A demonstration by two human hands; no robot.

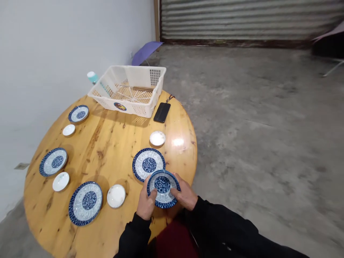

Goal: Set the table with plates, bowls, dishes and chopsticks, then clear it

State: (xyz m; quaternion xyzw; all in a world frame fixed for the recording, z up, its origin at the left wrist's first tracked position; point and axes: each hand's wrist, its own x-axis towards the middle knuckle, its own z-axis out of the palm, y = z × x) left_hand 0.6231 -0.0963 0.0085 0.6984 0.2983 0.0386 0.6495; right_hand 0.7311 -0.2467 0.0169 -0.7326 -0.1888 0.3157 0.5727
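Between both hands is a blue-and-white bowl (162, 185) with a speckled dark blue centre; its rim looks layered, but I cannot tell whether more than one is nested. My left hand (147, 201) grips its left side, thumb over the rim. On the right side, my right hand (185, 192) holds it the same way. Just beyond lies a blue-rimmed plate (148, 164), partly covered by the bowl. A small white dish (157, 138) sits behind that plate. Left of my hands are another white dish (116, 196) and a blue-rimmed plate (86, 203).
The round wooden table (107, 150) also bears a plate (53, 162) and dish (61, 181) at left, a plate (78, 113) and dish (68, 130) farther back, a white plastic basket (129, 105), a black phone (162, 112) and a bottle (92, 77). A purple umbrella (145, 52) stands behind.
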